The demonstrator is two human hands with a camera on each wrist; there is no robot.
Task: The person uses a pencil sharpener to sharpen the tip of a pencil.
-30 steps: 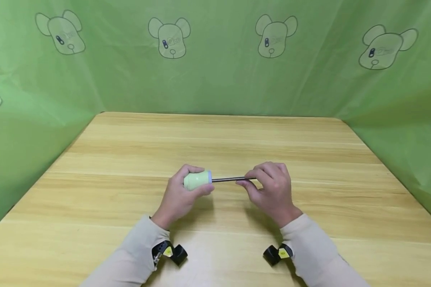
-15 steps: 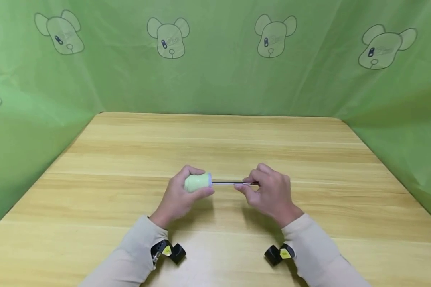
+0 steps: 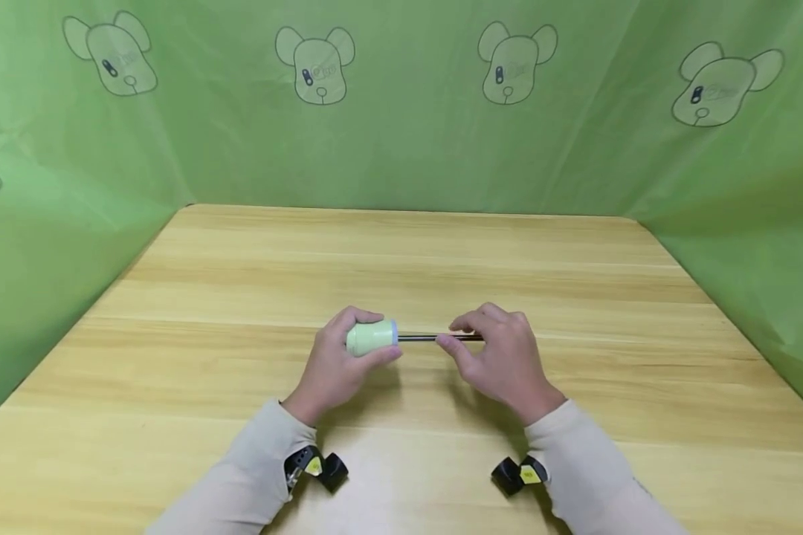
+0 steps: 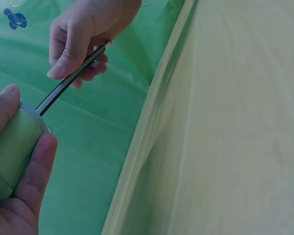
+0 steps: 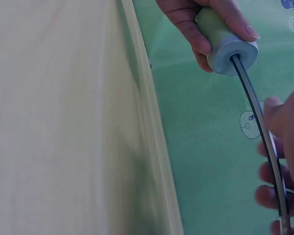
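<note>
A light green cylindrical handle (image 3: 371, 338) with a pale blue collar lies level above the table. My left hand (image 3: 334, 364) grips it, thumb and fingers around its sides. From the hole in the collar (image 5: 230, 56) a thin dark-and-silver metal rod (image 3: 417, 338) points right; in the right wrist view it runs down to a silvery end. My right hand (image 3: 505, 357) is loosely curled about the rod's outer part, thumb (image 5: 274, 110) beside it and fingers behind. In the left wrist view the rod (image 4: 63, 87) crosses in front of the right fingers.
A wood-grain table (image 3: 401, 260) spreads beneath both hands. Green cloth (image 3: 408, 163) printed with bear-like faces stands behind and along both sides. A black camera (image 3: 333, 473) sits at the left wrist and another black camera (image 3: 507, 476) at the right.
The right index finger has lifted and its pinch on the rod has loosened, its fingers shifting round the rod. The left hand keeps its grip and has barely moved.
</note>
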